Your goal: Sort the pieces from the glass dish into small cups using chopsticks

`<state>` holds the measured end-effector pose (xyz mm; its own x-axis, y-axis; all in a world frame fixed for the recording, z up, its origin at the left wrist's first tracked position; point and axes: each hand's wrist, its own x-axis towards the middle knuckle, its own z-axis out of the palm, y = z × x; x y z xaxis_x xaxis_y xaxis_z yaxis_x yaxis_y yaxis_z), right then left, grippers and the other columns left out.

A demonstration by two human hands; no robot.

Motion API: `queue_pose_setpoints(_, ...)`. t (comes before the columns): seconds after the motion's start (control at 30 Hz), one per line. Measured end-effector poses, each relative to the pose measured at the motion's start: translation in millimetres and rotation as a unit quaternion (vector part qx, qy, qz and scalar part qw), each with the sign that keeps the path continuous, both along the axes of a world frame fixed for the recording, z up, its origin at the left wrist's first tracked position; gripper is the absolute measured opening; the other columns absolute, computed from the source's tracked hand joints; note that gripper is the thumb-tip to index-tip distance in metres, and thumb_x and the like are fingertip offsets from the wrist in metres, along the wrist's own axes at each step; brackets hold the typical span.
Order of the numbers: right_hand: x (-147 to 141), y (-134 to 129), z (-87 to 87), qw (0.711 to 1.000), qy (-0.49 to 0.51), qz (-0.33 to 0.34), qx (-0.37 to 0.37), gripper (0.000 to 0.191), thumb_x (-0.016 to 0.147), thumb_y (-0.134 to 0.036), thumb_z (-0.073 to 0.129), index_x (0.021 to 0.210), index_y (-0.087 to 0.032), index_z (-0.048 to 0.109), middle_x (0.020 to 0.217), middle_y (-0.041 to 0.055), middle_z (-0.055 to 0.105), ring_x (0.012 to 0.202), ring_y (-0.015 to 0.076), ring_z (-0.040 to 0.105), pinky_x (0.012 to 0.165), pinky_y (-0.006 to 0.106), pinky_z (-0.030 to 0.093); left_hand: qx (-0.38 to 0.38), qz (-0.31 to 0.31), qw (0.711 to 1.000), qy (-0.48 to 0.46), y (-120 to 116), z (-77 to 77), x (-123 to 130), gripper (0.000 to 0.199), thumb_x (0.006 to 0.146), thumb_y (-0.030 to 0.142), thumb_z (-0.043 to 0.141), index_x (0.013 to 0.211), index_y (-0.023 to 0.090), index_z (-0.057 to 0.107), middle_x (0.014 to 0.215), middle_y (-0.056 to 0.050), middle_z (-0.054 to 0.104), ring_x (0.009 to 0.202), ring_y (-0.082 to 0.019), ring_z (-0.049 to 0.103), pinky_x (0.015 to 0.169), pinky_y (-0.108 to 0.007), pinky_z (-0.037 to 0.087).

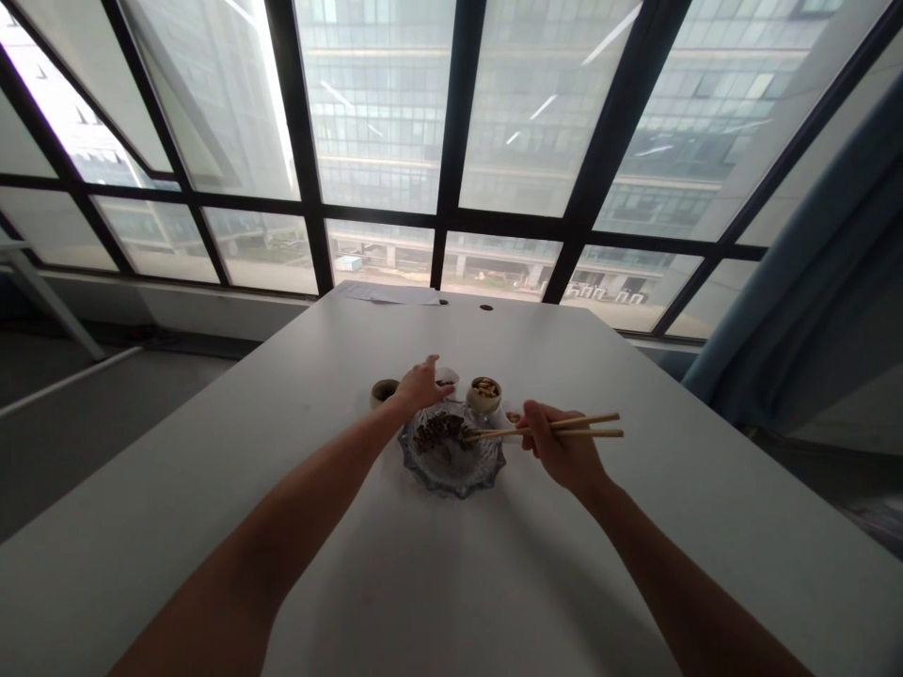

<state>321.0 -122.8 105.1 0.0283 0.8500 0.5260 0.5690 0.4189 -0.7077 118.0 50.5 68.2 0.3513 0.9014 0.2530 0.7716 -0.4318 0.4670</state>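
My right hand (pixel 561 447) is closed around a pair of wooden chopsticks (pixel 504 432). Their tips are in a clear glass dish with a scalloped rim (pixel 462 487), at the right end of a heap of small dark brown pieces (pixel 441 431). Just behind the dish, my left hand (pixel 418 385) curves round a small pale bowl (pixel 450 374), thumb across its front and index finger stretched along its far side. Some dark bits show inside that bowl. How firmly the left fingers press on it is partly hidden.
A small bowl of yellowish-brown pieces (pixel 484 389) stands behind the glass dish at the right. Another small round bowl (pixel 383 391) sits left of my left hand. Papers (pixel 388 293) lie at the far edge of the white table (pixel 339 357), before large windows.
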Motion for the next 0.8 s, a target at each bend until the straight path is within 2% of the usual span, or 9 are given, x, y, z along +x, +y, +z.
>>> queue_pose_setpoints(0.13, -9, -7, 5.7, 0.993, -0.114, 0.009, 0.013, 0.064, 0.101, -0.063, 0.037, 0.06, -0.02, 0.059, 0.045, 0.0003, 0.052, 0.04, 0.0125, 0.047, 0.039, 0.023, 0.034, 0.042, -0.014, 0.999, 0.024, -8, 4.8, -8, 0.071, 0.083, 0.049, 0.069, 0.138, 0.011, 0.045, 0.131, -0.022, 0.062, 0.123, -0.034, 0.059, 0.104, -0.045, 0.044)
queue_pose_setpoints(0.27, -23, 5, -5.2, 0.992, -0.118, 0.037, 0.03, 0.062, 0.101, -0.061, 0.039, 0.056, -0.021, 0.051, 0.048, -0.0003, 0.051, 0.043, 0.0122, 0.046, 0.043, 0.023, 0.036, 0.132, -0.021, 0.991, 0.002, -24, 0.5, -40, 0.058, 0.088, 0.053, 0.061, 0.132, 0.016, 0.053, 0.132, -0.016, 0.062, 0.125, -0.032, 0.056, 0.11, -0.047, 0.04)
queue_pose_setpoints(0.37, -29, 13, -13.0, 0.994, -0.081, 0.059, 0.042, 0.059, 0.1, -0.061, 0.043, 0.06, -0.02, 0.055, 0.051, 0.0, 0.054, 0.046, 0.0125, 0.049, 0.046, 0.023, 0.039, 0.162, 0.013, 0.986, -0.028, -34, -13.1, -73, 0.049, 0.091, 0.049, 0.058, 0.129, 0.018, 0.055, 0.132, -0.014, 0.062, 0.126, -0.03, 0.055, 0.111, -0.048, 0.04)
queue_pose_setpoints(0.5, -25, 10, -14.0, 0.998, -0.022, 0.045, 0.043, 0.057, 0.1, -0.059, 0.045, 0.064, -0.019, 0.062, 0.052, 0.0016, 0.058, 0.045, 0.0132, 0.052, 0.044, 0.023, 0.041, 0.15, 0.049, 0.984, -0.078, -40, -40.7, -103, 0.049, 0.092, 0.047, 0.054, 0.131, 0.018, 0.051, 0.136, -0.015, 0.059, 0.129, -0.03, 0.052, 0.11, -0.05, 0.042)
queue_pose_setpoints(0.67, -19, 5, -16.9, 0.996, 0.027, 0.068, -0.042, 0.059, 0.1, -0.061, 0.045, 0.064, -0.018, 0.064, 0.045, 0.0011, 0.057, 0.036, 0.0129, 0.05, 0.035, 0.022, 0.038, 0.103, 0.054, 0.982, -0.146, -41, -67.8, -111, 0.059, 0.091, 0.051, 0.053, 0.136, 0.014, 0.045, 0.137, -0.017, 0.057, 0.128, -0.029, 0.054, 0.109, -0.048, 0.044)
queue_pose_setpoints(0.8, -19, 10, -25.8, 0.998, 0.026, 0.054, -0.032, 0.052, 0.097, -0.06, 0.051, 0.068, -0.019, 0.065, 0.053, 0.0027, 0.062, 0.043, 0.015, 0.057, 0.04, 0.023, 0.046, 0.09, 0.043, 0.981, -0.167, -41, -72.6, -110, 0.062, 0.088, 0.05, 0.057, 0.138, 0.015, 0.043, 0.137, -0.018, 0.057, 0.127, -0.029, 0.055, 0.108, -0.048, 0.044)
